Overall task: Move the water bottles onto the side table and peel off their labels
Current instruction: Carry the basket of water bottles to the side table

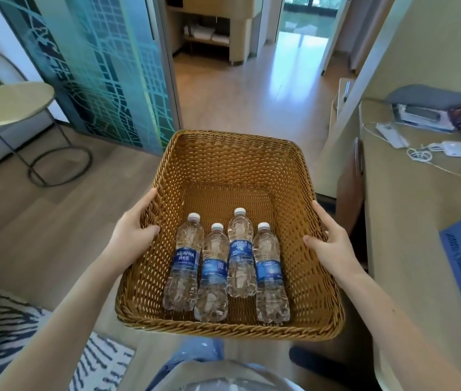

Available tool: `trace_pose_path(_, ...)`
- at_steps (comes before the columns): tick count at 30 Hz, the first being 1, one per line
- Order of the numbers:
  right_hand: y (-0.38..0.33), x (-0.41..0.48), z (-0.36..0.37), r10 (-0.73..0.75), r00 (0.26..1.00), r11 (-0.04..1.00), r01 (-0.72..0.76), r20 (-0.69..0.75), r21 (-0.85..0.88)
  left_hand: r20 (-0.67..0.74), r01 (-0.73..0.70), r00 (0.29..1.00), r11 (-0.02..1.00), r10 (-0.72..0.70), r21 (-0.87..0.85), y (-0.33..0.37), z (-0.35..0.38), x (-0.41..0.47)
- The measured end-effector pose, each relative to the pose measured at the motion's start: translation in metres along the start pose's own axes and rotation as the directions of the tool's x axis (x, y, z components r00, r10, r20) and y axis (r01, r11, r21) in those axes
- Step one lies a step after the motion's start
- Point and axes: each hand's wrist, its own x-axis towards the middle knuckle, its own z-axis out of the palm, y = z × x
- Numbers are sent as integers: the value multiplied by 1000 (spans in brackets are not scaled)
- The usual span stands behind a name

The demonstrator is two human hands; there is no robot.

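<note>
Head view: four water bottles (225, 266), labels on, lie side by side between the hands in one wicker basket (232, 153). Left hand (133, 234) and right hand (329, 244) each grip a side rim, thumbs inside. One round side table (9, 104) stands far left, beyond the left hand.

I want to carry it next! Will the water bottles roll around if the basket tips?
Probably. The four water bottles lie on their sides, loose in the wicker basket, and they are round, so a sideways tilt would likely roll them. They look full, so probably heavy for their size. Their smooth plastic may feel slippery.
</note>
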Motion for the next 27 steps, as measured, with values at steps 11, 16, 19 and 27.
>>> trace_pose_path(11, -54, 229, 48, -8, 1000, 1000, 8, -16, 22, -5, -5, 1000, 1000, 5, -24, -3, -4, 245)
trace_pose_path(16, -91, 336, 71, -34, 999, 999, 33, 29, 43, -75, 21, 997, 999, -24, -42, 6, -23, 339)
trace_pose_path(19, -105, 400, 85, -64, 995, 998, 63, 83, 22, -125, 53, 990, 998, -57, -35, 7, -30, 385)
trace_pose_path(27, -132, 589, 135, -111, 951, 989, 135, 289, -67, -307, 216, 925, 974, -225, -63, -10, -25, 493)
